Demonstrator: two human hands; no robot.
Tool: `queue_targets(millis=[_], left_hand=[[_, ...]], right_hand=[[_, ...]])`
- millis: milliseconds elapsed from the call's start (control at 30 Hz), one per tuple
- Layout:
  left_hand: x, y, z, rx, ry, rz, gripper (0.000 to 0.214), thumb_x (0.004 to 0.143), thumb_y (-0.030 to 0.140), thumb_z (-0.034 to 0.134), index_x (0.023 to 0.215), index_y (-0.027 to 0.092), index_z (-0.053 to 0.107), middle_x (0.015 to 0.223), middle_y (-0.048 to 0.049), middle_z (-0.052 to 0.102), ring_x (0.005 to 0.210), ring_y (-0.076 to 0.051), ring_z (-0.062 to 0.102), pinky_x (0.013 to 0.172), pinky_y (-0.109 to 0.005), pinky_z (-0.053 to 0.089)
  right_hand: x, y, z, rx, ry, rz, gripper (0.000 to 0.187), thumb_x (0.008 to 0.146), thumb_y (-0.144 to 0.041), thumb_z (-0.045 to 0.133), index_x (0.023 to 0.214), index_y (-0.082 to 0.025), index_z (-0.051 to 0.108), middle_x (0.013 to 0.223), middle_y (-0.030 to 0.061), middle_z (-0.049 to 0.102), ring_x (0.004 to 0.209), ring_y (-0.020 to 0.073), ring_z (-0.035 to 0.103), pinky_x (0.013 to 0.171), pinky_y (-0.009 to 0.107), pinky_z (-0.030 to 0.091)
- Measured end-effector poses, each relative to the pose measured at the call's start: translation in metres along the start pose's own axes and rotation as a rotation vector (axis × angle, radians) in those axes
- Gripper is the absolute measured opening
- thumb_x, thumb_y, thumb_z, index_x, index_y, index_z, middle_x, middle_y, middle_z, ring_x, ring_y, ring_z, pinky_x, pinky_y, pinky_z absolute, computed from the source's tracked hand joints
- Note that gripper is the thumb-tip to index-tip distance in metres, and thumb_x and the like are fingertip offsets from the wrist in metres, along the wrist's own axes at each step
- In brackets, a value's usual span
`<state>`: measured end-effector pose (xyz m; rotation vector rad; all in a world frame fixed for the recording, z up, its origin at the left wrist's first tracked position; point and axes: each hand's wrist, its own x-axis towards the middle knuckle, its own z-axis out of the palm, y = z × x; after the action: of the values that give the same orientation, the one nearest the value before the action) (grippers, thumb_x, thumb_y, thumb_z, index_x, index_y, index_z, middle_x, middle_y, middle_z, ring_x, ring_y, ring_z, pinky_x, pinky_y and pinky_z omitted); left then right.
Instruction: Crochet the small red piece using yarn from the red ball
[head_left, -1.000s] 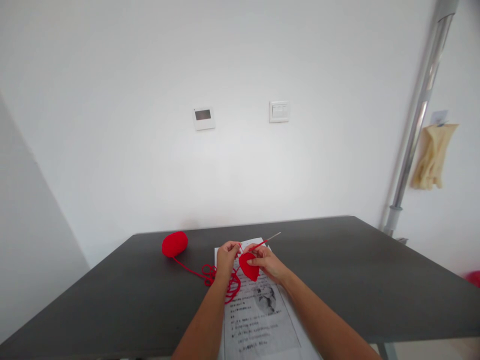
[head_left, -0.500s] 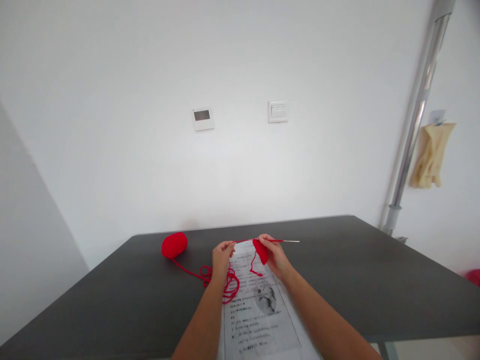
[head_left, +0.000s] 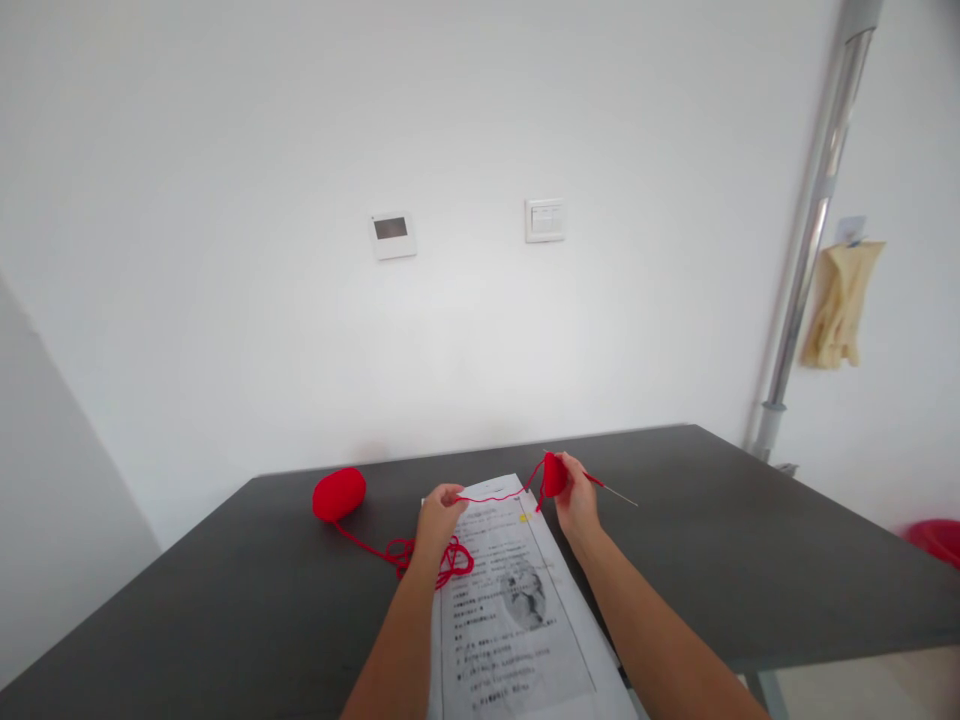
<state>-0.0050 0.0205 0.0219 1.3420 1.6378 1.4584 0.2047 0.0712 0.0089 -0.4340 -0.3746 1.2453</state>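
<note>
Between the fingers of my left hand (head_left: 441,515) runs a strand of red yarn (head_left: 496,499), pinched above the printed sheet. The strand slopes up to a small red crocheted piece (head_left: 553,475) in my right hand (head_left: 577,498). Together with that piece, my right hand grips a thin crochet hook (head_left: 619,495), red at the handle, its metal end sticking out to the right. Loose loops of yarn (head_left: 454,563) lie beside my left wrist and lead back to a red ball of yarn (head_left: 340,494) on the table's left part.
Printed paper sheets (head_left: 495,640) with a dark picture lie under my hands on the dark grey table (head_left: 720,560). Behind it rises a white wall with a thermostat (head_left: 393,236) and a switch (head_left: 544,220). Yellowish gloves (head_left: 843,305) hang by a metal pipe (head_left: 808,260); a red basin (head_left: 937,538) shows far right.
My right hand has moved right and turned with the crocheted piece and hook, away from my left hand. The yarn between the hands is longer and slacker. The view has shifted slightly.
</note>
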Motion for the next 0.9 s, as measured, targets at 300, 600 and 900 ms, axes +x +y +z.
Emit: queue_targets(millis=[300,600,900], left_hand=[[-0.003,0.007,-0.041,0.389,-0.417,-0.035,0.024,0.035,0.0,0.065,0.044,0.021,0.056,0.045,0.0,0.051,0.053,-0.022,0.053,0.055,-0.033,0.04],[0.02,0.038,-0.034,0.362,0.362,0.359,0.043,0.058,0.002,0.052,0.098,0.015,0.058,0.116,-0.0155,0.053,0.12,-0.031,0.04,0.102,-0.049,0.025],[-0.004,0.026,0.05,-0.655,-0.162,-0.021,0.053,0.071,0.062,0.053,0.091,0.013,0.062,0.091,-0.011,0.064,0.081,-0.02,0.061,0.077,-0.035,0.046]], right_hand=[[-0.001,0.003,0.003,0.0,0.001,0.078,0.01,0.065,-0.026,0.07,0.07,-0.02,0.063,0.065,-0.0039,0.067,0.058,0.0115,0.061,0.054,0.022,0.05],[-0.018,0.003,0.017,-0.13,-0.232,0.237,0.02,0.063,-0.036,0.073,0.063,-0.019,0.062,0.057,-0.0019,0.061,0.049,0.0114,0.054,0.046,0.023,0.043],[-0.042,0.001,0.027,-0.354,-0.518,0.317,0.024,0.065,-0.037,0.071,0.064,-0.015,0.062,0.055,-0.0025,0.055,0.048,0.0079,0.047,0.044,0.019,0.033]])
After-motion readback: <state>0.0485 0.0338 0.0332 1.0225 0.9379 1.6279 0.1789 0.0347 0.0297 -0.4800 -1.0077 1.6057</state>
